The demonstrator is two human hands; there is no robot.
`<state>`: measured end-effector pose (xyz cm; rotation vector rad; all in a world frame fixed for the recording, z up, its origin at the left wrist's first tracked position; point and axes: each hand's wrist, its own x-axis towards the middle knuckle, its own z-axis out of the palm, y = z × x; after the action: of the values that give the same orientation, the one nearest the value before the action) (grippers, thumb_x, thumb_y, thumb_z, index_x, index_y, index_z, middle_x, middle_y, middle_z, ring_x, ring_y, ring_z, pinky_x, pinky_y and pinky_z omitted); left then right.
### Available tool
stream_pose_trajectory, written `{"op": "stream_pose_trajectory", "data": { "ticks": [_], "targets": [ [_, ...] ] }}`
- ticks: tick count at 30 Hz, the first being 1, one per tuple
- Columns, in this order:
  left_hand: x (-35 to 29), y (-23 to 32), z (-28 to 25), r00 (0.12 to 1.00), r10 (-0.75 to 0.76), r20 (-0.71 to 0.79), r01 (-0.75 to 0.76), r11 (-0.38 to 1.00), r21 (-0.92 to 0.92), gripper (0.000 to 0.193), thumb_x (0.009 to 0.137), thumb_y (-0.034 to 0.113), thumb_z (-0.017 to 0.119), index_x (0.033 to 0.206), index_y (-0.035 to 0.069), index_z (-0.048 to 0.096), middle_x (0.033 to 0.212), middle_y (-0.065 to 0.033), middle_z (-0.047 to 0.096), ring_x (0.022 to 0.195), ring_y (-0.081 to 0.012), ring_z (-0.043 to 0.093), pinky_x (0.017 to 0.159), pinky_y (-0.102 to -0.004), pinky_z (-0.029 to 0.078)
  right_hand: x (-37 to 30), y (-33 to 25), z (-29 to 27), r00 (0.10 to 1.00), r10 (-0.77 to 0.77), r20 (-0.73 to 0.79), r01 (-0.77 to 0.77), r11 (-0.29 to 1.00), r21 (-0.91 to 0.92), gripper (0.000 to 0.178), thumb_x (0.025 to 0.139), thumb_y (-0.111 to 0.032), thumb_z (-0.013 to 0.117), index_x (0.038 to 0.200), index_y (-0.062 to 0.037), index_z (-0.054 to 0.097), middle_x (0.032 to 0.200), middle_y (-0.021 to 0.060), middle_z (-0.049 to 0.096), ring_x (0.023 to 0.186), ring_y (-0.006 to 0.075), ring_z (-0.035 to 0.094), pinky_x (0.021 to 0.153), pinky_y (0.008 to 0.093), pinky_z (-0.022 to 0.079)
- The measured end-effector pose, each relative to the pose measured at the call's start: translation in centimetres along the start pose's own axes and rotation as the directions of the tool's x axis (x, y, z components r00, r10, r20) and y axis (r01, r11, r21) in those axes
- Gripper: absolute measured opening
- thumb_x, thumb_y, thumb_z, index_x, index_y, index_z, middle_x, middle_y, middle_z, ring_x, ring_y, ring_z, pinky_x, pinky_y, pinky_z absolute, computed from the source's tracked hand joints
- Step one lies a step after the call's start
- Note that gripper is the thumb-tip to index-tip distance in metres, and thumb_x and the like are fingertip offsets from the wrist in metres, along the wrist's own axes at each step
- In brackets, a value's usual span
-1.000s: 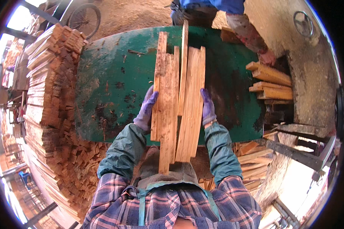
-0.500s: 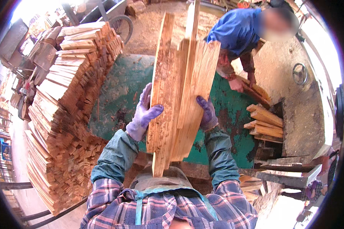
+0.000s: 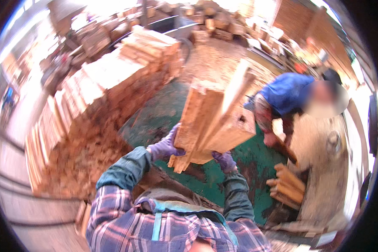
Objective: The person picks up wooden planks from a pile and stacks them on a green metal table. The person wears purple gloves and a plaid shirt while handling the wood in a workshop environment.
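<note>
Between my two gloved hands is a bundle of rough wooden boards [image 3: 206, 122], pressed together from both sides and held out over a worn green tabletop [image 3: 206, 185]. My left hand [image 3: 166, 147], in a purple glove, grips the bundle's left side low down. Against its lower right side, my right hand [image 3: 224, 160] closes in the same kind of glove. The boards are uneven in length, with one sticking out beyond the others at the far end. To the left rises a tall stack of cut boards [image 3: 92, 113].
Across the table on the right, a co-worker in a blue jacket [image 3: 283, 94] bends over a board [image 3: 283, 149]. Several short wood pieces [image 3: 287, 185] lie at the table's right edge. Logs [image 3: 222, 21] are heaped at the back, and a wheelbarrow [image 3: 172, 27] stands behind the stack.
My view has swung up and to the left. The bundle has tipped farther away from me, still held in both hands. The co-worker stays bent over the board.
</note>
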<state>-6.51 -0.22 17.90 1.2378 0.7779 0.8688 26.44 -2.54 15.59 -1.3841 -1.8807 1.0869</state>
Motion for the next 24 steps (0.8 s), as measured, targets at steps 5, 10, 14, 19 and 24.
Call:
{"op": "stream_pose_trajectory", "data": {
  "ticks": [5, 10, 14, 19, 24],
  "targets": [
    [-1.2, -1.4, -0.1, 0.988, 0.151, 0.021, -0.151, 0.988, -0.014, 0.117, 0.066, 0.013, 0.096, 0.158, 0.011, 0.025, 0.153, -0.0025, 0.041, 0.142, -0.0172, 0.034, 0.121, -0.0373, 0.027, -0.8, 2.5, -1.0, 0.985, -0.153, -0.074, 0.142, 0.981, -0.134, 0.038, 0.092, -0.031, 0.073, 0.12, -0.0046, 0.071, 0.12, 0.0187, 0.07, 0.116, 0.0394, 0.063, 0.098, 0.0482, 0.05],
    [0.5, 0.6, -0.7, 0.975, 0.19, 0.114, -0.167, 0.968, -0.185, 0.12, 0.064, 0.012, 0.095, 0.159, 0.011, 0.023, 0.152, -0.005, 0.042, 0.144, -0.0175, 0.032, 0.122, -0.0388, 0.025, -1.0, 4.9, -0.9, 0.995, 0.026, -0.101, -0.046, 0.978, -0.203, 0.037, 0.091, -0.03, 0.073, 0.117, -0.0036, 0.07, 0.112, 0.0217, 0.071, 0.108, 0.0431, 0.064, 0.093, 0.0513, 0.049],
    [2.0, 2.2, -1.2, 0.978, 0.202, 0.056, -0.18, 0.948, -0.262, 0.12, 0.064, 0.014, 0.097, 0.159, 0.011, 0.024, 0.152, -0.0052, 0.042, 0.143, -0.018, 0.033, 0.122, -0.0395, 0.025, 0.7, 4.1, -1.0, 0.939, 0.235, -0.252, -0.236, 0.971, 0.027, 0.039, 0.094, -0.023, 0.067, 0.125, -0.0006, 0.064, 0.117, 0.0209, 0.068, 0.11, 0.0424, 0.062, 0.095, 0.049, 0.049],
    [1.4, 2.7, -3.2, 0.943, 0.332, -0.034, -0.326, 0.895, -0.304, 0.116, 0.067, 0.01, 0.096, 0.159, 0.012, 0.025, 0.154, -0.0043, 0.041, 0.144, -0.0196, 0.036, 0.121, -0.0415, 0.03, 3.7, -0.7, -0.9, 0.944, 0.303, -0.129, -0.28, 0.945, 0.17, 0.037, 0.093, -0.021, 0.068, 0.125, -0.0023, 0.064, 0.117, 0.0168, 0.068, 0.106, 0.0297, 0.065, 0.092, 0.04, 0.053],
    [-1.1, 0.2, -5.8, 0.985, 0.161, -0.057, -0.165, 0.984, -0.069, 0.119, 0.066, 0.021, 0.097, 0.158, 0.009, 0.023, 0.152, -0.008, 0.043, 0.143, -0.0205, 0.037, 0.119, -0.0419, 0.032, 3.6, -1.4, 2.7, 0.993, 0.098, -0.069, -0.089, 0.989, 0.122, 0.037, 0.091, -0.028, 0.073, 0.119, -0.0042, 0.069, 0.106, 0.0158, 0.073, 0.099, 0.0338, 0.069, 0.09, 0.0439, 0.054]
  ]
}}
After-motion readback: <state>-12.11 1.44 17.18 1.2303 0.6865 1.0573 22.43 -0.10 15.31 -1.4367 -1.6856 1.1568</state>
